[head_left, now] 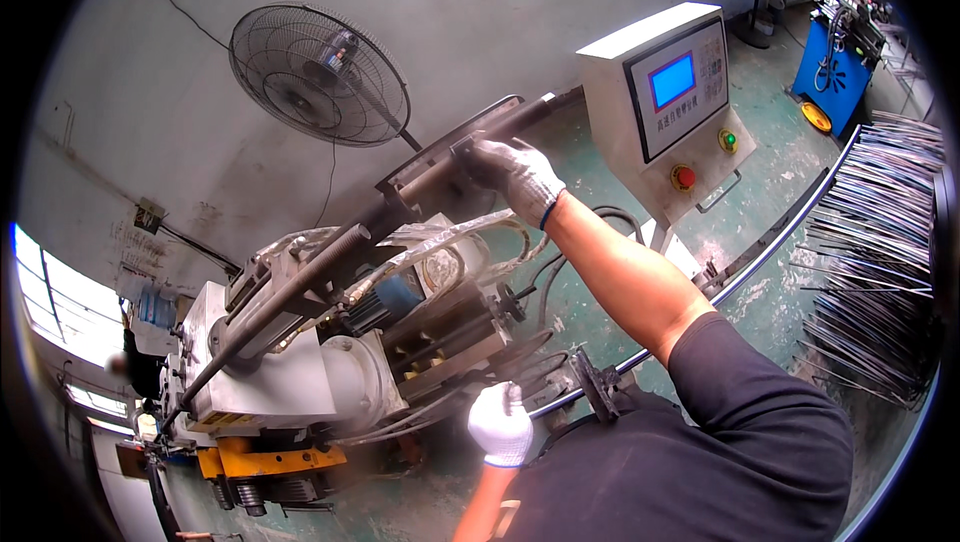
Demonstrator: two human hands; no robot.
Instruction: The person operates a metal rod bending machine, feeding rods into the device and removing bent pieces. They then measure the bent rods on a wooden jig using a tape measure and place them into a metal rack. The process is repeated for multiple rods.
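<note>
At the machine's long dark bar (430, 182), my right hand (515, 177) is closed round a dark metal fitting near the bar's far end. It wears a white knit glove with a blue cuff edge, and its fingers are partly hidden. Low in the middle, my left hand (500, 427) makes a fist in a similar white glove; what it holds, if anything, is hidden. A long shiny rail or tube (740, 287) ends close beside it, and I cannot tell whether they touch. The bending machine (270, 382), with hoses and a blue motor (385, 304), lies to the left.
A control box (650, 92) with a lit blue screen, a red button and a green button stands beyond my right arm. A large fan (320, 72) is by the wall. Bundled metal rods (880, 262) lie far right, below a blue machine (835, 67). A black bracket (597, 387) is near my torso.
</note>
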